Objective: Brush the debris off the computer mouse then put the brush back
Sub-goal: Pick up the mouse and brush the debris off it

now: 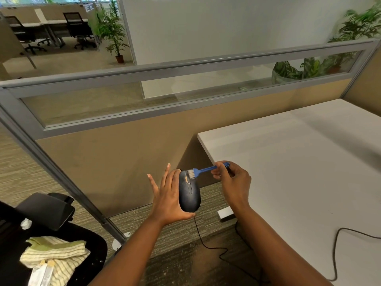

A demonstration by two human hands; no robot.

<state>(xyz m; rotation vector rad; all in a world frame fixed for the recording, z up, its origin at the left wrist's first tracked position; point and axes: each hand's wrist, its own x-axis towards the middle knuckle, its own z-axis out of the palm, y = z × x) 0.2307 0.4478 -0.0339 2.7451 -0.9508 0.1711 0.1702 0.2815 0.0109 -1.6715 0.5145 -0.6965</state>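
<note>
A dark computer mouse (190, 194) is held upright in the air left of the desk, with pale debris near its scroll wheel. My left hand (168, 198) cups it from the left and below, fingers spread. My right hand (232, 181) pinches the handle of a small blue brush (203, 169). The brush's white bristles rest on the top end of the mouse. The mouse's black cable (208, 247) hangs down and runs back toward the desk.
A white desk (299, 172) fills the right side, with the cable looping over its near edge. A tan partition with a glass strip (115, 153) stands behind. A black chair (61, 244) at lower left carries a striped cloth (55, 254). Carpet lies below.
</note>
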